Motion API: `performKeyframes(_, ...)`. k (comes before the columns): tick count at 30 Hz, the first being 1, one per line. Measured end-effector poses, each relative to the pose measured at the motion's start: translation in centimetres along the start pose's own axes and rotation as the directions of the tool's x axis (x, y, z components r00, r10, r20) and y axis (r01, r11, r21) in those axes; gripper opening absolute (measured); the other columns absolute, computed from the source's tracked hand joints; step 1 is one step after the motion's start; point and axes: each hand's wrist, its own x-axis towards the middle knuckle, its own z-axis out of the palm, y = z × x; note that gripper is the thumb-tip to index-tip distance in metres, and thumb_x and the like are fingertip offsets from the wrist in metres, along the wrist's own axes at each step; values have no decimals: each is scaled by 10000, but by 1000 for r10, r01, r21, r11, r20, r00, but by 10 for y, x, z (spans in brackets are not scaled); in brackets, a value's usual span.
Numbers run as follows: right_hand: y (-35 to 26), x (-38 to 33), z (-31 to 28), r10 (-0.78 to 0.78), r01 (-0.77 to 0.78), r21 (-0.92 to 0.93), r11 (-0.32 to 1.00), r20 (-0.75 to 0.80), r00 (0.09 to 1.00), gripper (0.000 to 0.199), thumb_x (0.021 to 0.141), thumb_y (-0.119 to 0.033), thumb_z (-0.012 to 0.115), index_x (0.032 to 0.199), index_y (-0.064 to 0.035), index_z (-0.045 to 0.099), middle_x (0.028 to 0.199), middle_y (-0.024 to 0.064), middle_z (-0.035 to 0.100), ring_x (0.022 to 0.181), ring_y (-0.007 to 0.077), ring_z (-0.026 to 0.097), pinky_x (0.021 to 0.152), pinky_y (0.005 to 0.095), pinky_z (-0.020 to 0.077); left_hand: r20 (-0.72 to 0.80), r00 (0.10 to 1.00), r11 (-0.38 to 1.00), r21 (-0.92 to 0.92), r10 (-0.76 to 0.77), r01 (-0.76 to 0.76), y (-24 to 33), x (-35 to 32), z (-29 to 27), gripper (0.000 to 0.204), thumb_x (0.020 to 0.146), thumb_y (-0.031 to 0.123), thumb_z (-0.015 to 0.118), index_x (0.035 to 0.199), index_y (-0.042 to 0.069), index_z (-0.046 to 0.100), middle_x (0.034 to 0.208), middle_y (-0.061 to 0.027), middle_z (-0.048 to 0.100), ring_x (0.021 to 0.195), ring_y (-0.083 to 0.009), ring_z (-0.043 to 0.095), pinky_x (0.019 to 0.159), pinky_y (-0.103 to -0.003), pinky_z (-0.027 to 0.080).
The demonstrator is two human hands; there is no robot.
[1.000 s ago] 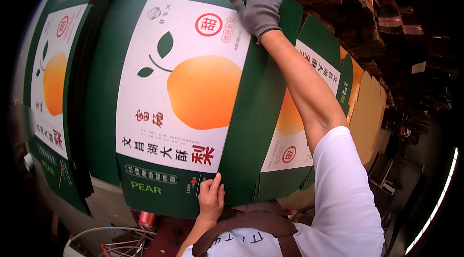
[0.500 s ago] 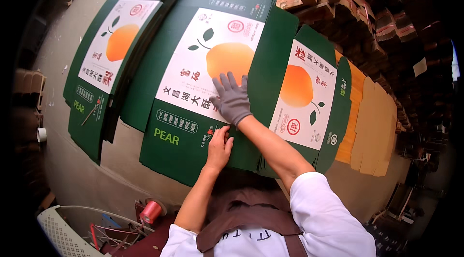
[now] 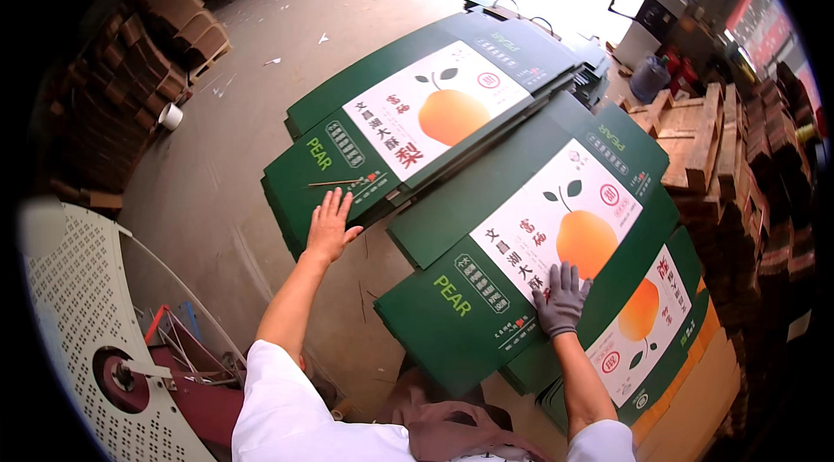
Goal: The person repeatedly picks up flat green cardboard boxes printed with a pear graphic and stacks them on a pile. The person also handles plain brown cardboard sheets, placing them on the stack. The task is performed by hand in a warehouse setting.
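Observation:
Two stacks of flattened green cardboard boxes lie side by side, each with a white panel showing an orange-yellow pear. My bare left hand [image 3: 328,226] is over the near end of the left stack [image 3: 300,188], its fingers spread and nothing in them. Beside its fingertips a few thin brown strands [image 3: 334,183] lie across the cardboard. On the other stack [image 3: 452,323], my right hand [image 3: 563,301] in a grey glove rests flat, fingers apart, by the lower edge of the white panel. Whether the left palm touches the cardboard I cannot tell.
Wooden pallets [image 3: 695,136] stand at the right, beyond plain brown cardboard sheets [image 3: 695,392]. At lower left is a machine with a perforated pale cover [image 3: 74,288] and a dark red body [image 3: 204,405]. A white roll [image 3: 170,116] sits near brown stacks [image 3: 130,62] at far left.
My view has swung to the left. My left hand has left the near edge of the right-hand stack and reached over to the left one. The gloved hand still rests on its stack.

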Motion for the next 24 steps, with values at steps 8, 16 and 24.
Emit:
performKeyframes(8,-8,11,-3,123,-119,-72,990,41,992,684,921,-485,574,1457,-81,448,1548,180,371,1459,350,300,1175,634,105,-152,966,976,-18,210,-216,-14,5,18,604,903,293,687,1439,106,479,1501,-137,449,1395,-324,412,1113,-403,411)
performKeyframes(16,-200,121,-7,181,-157,764,626,53,982,547,991,-432,496,1330,-6,552,1211,260,637,1152,399,598,1018,439,453,-6,920,896,229,392,-380,-33,14,0,452,904,157,623,1315,-17,546,1344,-203,564,1199,-358,586,921,-346,554)
performKeyframes(24,-258,229,-30,200,-381,810,-446,506,839,473,959,-425,643,1207,-34,546,981,105,667,778,222,656,647,332,546,-69,741,706,375,668,-601,9,-7,-79,384,790,62,583,1131,-114,591,940,-139,623,823,-224,622,639,-263,543)
